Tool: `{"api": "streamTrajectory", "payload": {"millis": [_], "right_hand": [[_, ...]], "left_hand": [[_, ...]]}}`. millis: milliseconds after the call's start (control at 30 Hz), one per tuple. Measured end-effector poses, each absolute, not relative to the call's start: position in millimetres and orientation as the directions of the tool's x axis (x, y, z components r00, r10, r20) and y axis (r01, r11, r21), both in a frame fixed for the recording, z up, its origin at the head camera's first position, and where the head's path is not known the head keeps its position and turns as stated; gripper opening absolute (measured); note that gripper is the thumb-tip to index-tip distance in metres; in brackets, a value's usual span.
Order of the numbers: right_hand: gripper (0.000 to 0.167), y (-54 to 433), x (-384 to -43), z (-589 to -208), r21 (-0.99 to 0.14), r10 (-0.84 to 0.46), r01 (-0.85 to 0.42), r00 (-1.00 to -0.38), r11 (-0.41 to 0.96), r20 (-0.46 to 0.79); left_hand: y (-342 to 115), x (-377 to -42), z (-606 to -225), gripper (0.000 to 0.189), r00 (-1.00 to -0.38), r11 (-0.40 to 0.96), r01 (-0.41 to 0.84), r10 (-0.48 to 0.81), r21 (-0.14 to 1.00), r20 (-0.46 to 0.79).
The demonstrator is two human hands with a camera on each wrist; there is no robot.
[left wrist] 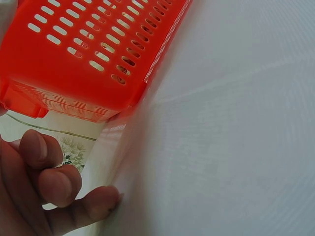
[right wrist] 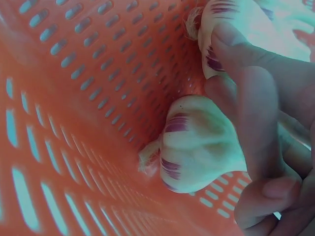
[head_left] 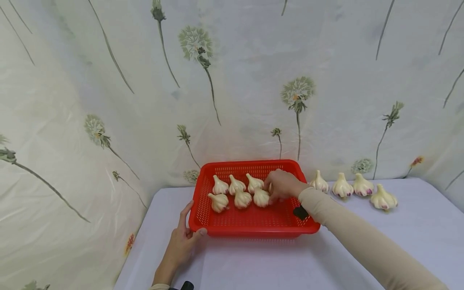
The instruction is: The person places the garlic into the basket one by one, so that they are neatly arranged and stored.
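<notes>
A red plastic basket (head_left: 253,230) holds several garlic bulbs in two rows. My left hand (head_left: 183,241) grips its front left corner, thumb on the front rim and a finger along the left side. In the left wrist view, other fingers (left wrist: 59,184) are bent below the basket wall. My right hand (head_left: 284,185) reaches inside and pinches a garlic bulb (head_left: 261,198) at the right end of the front row. The right wrist view shows the thumb on a purple-streaked bulb (right wrist: 209,59), with another bulb (right wrist: 197,142) beside the fingers.
To the basket's right, several more garlic bulbs stand on the white-covered table, among them one bulb (head_left: 383,198) nearer the front. Behind the table (head_left: 253,266) hangs a curtain (head_left: 246,100) printed with dandelions.
</notes>
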State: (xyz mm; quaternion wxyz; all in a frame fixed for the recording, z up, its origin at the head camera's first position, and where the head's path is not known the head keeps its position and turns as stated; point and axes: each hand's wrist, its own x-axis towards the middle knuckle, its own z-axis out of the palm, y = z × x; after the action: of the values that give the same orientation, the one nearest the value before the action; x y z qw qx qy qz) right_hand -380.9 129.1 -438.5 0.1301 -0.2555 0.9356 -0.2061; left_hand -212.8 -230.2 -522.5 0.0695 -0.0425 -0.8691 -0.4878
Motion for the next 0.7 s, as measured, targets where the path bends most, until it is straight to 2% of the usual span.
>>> {"api": "streamTrajectory", "payload": {"millis": [367, 700], "right_hand": [[0.046, 131.9, -367.4, -406.6, -0.364, -0.547, -0.474, -0.827, 0.802, -0.128], [0.050, 180.9, -358.4, -353.0, -0.338, -0.524, -0.467, -0.847, 0.817, -0.095]], "left_hand": [[-228.9, -211.3, -522.1, 0.088, -0.985, 0.521, 0.150, 0.006, 0.840, 0.172], [-227.4, -210.4, -520.7, 0.087, -0.986, 0.533, 0.148, 0.010, 0.833, 0.169]]}}
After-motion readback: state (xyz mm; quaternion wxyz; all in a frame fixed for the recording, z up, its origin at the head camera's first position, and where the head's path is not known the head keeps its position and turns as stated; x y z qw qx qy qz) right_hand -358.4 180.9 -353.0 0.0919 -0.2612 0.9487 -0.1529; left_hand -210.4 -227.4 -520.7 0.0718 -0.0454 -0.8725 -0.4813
